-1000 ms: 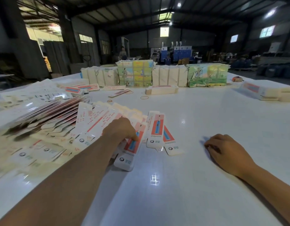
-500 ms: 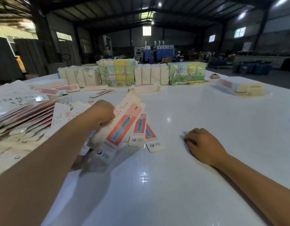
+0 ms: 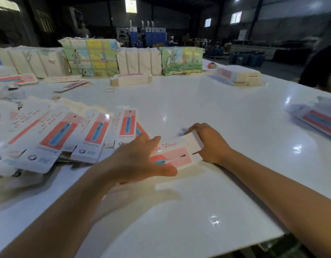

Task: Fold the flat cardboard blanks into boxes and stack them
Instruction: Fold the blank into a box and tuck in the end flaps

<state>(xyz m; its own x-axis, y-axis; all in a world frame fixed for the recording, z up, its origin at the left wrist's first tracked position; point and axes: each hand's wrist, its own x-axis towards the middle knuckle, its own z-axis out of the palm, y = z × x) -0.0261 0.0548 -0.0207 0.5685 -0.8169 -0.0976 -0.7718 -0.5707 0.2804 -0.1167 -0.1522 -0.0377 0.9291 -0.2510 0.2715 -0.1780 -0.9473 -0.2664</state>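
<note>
- Since half a second ago: one flat pink-and-white cardboard blank [image 3: 176, 155] came off the fanned pile of blanks [image 3: 68, 140] to the glossy white worktop [image 3: 216, 112] in front of me, and the right hand went from idle to its far end.
- Left hand [image 3: 136, 162] grip: fingers spread flat, pinning the near end so it won't slide.
- Right hand [image 3: 211, 144] grip: curled round the end flap, probably to start the fold.
- Blank's near end is hidden under my left hand; motion blur, print unreadable.
</note>
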